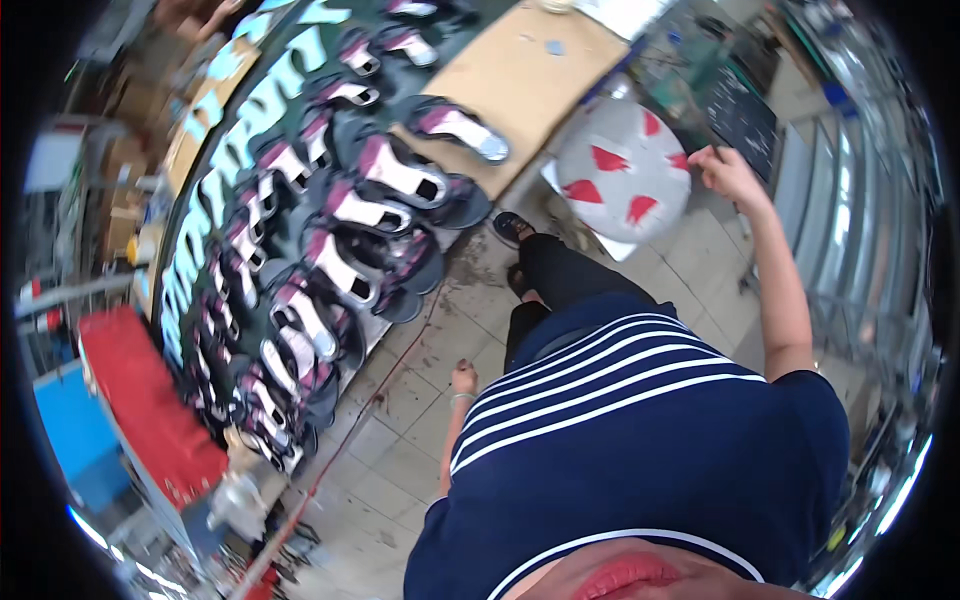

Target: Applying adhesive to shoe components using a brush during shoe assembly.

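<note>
The hands are well apart. From the view's centre, the right hand (732, 178) is at 2 o'clock, partly curled beside the round stool (625, 165); contact cannot be told. The left hand (464, 378), at 6, hangs near the sandals (336, 264) massed at 10; its grip cannot be told. In judgement, a brushing arm could knock an edge sandal down. Most sandals' long axes run roughly 10 to 4, heels toward 4; the stool's seat shows no clear long axis.
</note>
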### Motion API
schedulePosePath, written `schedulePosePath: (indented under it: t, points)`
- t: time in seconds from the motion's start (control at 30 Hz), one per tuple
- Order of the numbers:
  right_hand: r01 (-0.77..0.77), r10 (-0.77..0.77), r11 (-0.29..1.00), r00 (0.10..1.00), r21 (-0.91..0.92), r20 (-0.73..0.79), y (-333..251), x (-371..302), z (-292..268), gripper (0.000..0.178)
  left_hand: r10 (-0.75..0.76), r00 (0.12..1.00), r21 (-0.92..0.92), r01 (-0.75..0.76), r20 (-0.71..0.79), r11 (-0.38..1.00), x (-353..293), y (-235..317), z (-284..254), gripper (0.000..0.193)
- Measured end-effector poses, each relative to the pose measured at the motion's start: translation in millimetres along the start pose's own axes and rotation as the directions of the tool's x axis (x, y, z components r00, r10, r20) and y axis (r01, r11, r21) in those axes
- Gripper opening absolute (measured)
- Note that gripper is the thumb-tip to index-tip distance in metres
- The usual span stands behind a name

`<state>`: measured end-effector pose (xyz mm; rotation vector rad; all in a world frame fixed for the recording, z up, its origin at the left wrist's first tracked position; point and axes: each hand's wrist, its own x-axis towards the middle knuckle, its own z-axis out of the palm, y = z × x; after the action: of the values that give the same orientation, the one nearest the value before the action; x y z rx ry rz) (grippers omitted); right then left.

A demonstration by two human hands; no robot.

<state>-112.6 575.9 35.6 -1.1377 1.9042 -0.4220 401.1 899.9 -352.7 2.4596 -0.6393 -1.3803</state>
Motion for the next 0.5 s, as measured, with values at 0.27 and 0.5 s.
schedulePosePath:
  t: [0.27, 0.5]
  points:
    - [-0.468, 0.464, 0.848, 0.882, 0.248, 0.08, 260, 13, 35, 0.028, 0.414, 0.85, 0.117, -0.471, 0.325, 0.875, 15, 136, 33, 0.06]
    - [-0.373, 0.587, 0.7, 0.786, 0.609, -0.193, 364, 108, 90, 0.062, 0.568, 0.722, -0.171, -0.55, 0.394, 0.817, -36, 337, 151, 0.093]
